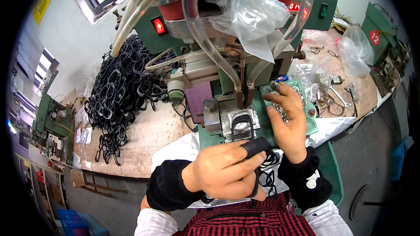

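Observation:
My left hand [225, 170] is closed around a black eyeglass frame [251, 125], with dark covers on some of its fingers. One rim of the frame sticks out over the metal fixture [226, 120] of a machine, below two upright metal electrodes [243, 98]. Over a green tray [311, 124] of small shiny metal parts [299, 94], my right hand [289, 126] reaches with thumb and fingers apart. Nothing shows between those fingers, though some fingertips are partly hidden. More black frames [267, 179] lie below and between my hands.
A large heap of black eyeglass frames [116, 87] covers the table's left side. Clear hoses [197, 30] and a plastic bag [253, 15] hang on the machine. Right of the tray lie a wrench [339, 97] and loose frames [328, 105]. A green basket [334, 170] stands below the edge.

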Demonstrator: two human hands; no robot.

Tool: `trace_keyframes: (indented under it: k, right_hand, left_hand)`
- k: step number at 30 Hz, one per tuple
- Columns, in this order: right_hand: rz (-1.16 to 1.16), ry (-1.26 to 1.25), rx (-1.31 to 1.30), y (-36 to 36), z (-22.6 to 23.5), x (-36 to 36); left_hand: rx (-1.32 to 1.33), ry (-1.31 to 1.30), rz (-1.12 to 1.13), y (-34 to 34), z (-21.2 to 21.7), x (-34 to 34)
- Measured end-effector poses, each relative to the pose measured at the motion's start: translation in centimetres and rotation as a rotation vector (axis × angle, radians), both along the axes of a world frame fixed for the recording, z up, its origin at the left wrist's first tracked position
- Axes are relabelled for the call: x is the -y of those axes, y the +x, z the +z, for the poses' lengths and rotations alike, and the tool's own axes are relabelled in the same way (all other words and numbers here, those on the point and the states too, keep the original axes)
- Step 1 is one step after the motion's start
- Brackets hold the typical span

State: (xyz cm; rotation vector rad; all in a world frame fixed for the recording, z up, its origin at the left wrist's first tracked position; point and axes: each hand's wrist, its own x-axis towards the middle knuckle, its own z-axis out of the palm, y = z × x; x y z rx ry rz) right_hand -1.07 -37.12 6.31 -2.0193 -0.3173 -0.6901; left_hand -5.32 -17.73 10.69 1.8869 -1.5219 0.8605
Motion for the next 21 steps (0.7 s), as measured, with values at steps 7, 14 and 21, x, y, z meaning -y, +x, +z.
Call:
trace_keyframes:
  k: [7, 14, 21]
  right_hand:
    - [0.067, -0.01, 0.023, 0.1, 0.3, -0.4]
    - [0.387, 0.561, -0.206, 0.2, -1.1, -4.0]
    - [0.554, 0.7, -0.474, 0.4, 0.6, -3.4]
  left_hand:
    - [-0.049, 0.074, -0.004, 0.1, -0.5, -0.6]
    - [-0.215, -0.634, 0.413, 1.2, 4.7, -1.6]
    - [-0.367, -0.684, 0.332, 2.6, 3.2, -2.9]
